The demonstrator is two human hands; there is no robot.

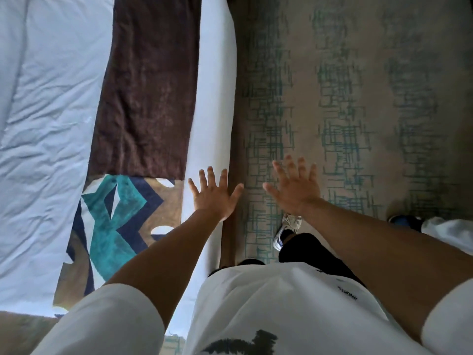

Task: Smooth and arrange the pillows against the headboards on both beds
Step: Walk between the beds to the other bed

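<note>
I stand at the foot end of a bed (212, 98) made up in white, looking straight down. A white duvet (46, 124) covers its left part. Across it lies a bed runner, dark brown (146, 93) in its far part and patterned in teal, navy and tan (115, 213) in its near part. My left hand (213, 194) is spread flat, fingers apart, over the white edge of the bed, holding nothing. Over the carpet, my right hand (294, 185) is held out with fingers spread, also empty. No pillow or headboard is in view.
Beige carpet with teal crosshatch marks (345, 111) fills the right side. My shoe (288, 230) stands on it close to the bed's edge. A second shoe (403, 221) and some white cloth (450, 231) show at the right edge.
</note>
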